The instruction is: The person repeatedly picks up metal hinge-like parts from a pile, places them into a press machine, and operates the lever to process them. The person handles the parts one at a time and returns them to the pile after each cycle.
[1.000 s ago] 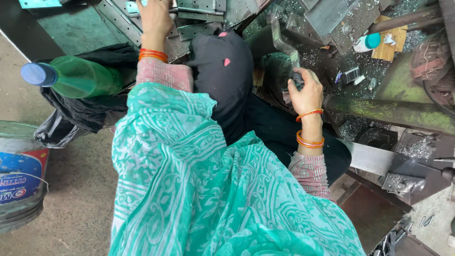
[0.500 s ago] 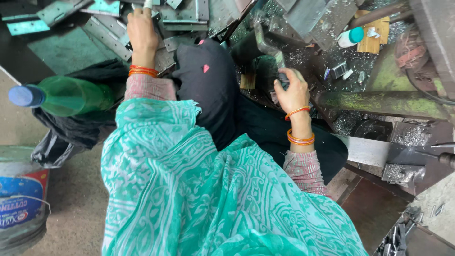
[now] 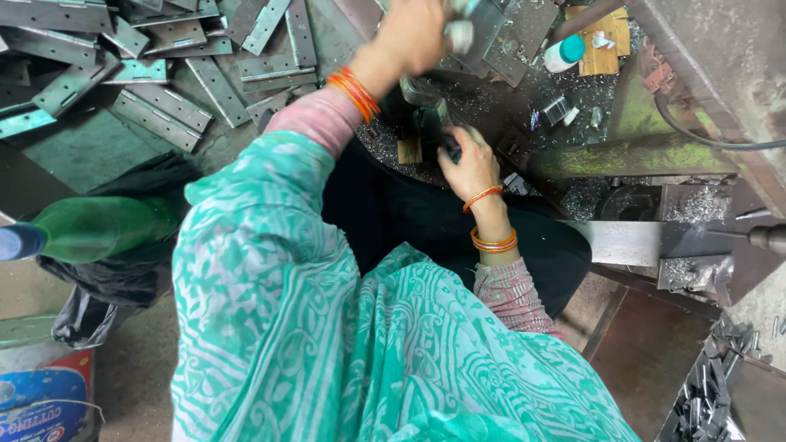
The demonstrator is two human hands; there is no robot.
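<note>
Metal shavings litter the dark workshop bench [image 3: 565, 200]. Left hand [image 3: 413, 33], raised and blurred, closes round a small grey metal piece [image 3: 460, 34]. Right hand [image 3: 468, 164] grips a dark machine part [image 3: 432, 135] below it. Flat grey steel hinges [image 3: 155, 119] lie heaped at left.

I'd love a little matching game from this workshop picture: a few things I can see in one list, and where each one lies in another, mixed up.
Things:
1. Green plastic bottle with a blue cap
2. Pile of flat grey metal hinges
3. Small white bottle with a teal cap
4. Orange bangles on the right hand's wrist

Places:
A. Top right, beside a yellow wooden block
B. Far left, lying on its side over a black bag
C. Centre, above a pink sleeve cuff
D. Top left, spread over the work surface

Pairs: 1-B, 2-D, 3-A, 4-C
</note>
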